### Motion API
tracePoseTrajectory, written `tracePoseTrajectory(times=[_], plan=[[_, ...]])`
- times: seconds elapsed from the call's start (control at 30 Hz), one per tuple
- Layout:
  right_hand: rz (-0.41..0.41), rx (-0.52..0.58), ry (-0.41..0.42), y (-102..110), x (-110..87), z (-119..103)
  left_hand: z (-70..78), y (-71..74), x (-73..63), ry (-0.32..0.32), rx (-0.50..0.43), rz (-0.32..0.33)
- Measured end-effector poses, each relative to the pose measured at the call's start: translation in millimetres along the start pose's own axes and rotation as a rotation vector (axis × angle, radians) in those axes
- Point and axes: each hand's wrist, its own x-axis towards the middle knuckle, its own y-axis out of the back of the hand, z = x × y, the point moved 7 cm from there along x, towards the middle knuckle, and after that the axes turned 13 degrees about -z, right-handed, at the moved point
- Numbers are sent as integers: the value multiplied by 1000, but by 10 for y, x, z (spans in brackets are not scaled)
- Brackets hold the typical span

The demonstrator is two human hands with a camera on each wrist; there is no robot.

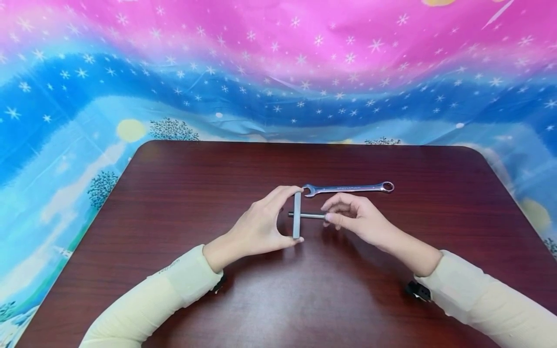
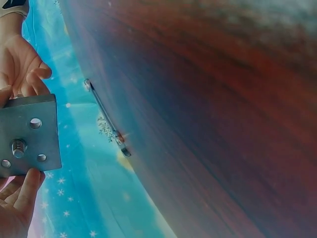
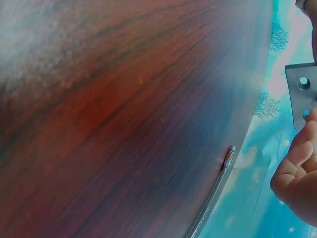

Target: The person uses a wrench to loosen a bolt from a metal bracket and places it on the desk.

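My left hand (image 1: 261,224) grips a square grey metal plate (image 1: 297,227) by opposite edges, thumb at the near edge and fingers at the far one. The plate stands on edge above the table. Through one of its holes runs a steel bolt (image 1: 312,215), and its threaded tip (image 2: 19,148) sticks out on the left side. Several other round holes show in the plate (image 2: 44,129) in the left wrist view. My right hand (image 1: 359,217) pinches the bolt's right end between thumb and fingers, which hide that end. Part of the plate (image 3: 297,99) shows in the right wrist view.
A combination wrench (image 1: 348,188) lies on the dark reddish wooden table (image 1: 209,179), just beyond the hands, its open end to the left. A pink and blue patterned cloth (image 1: 278,82) hangs behind and beside the table.
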Motion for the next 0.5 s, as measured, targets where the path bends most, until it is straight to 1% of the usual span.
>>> tracePoseTrajectory(times=[0.1,0.3,0.5], plan=[[2,-7,16,-8,-2,-1,0,8,-5,-3,3,9],[-20,28,4,-23,2,-7,19,14,-10,-9,7,11],[-18,28,10,-22,1,-29,36,16,-7,-17,14,13]])
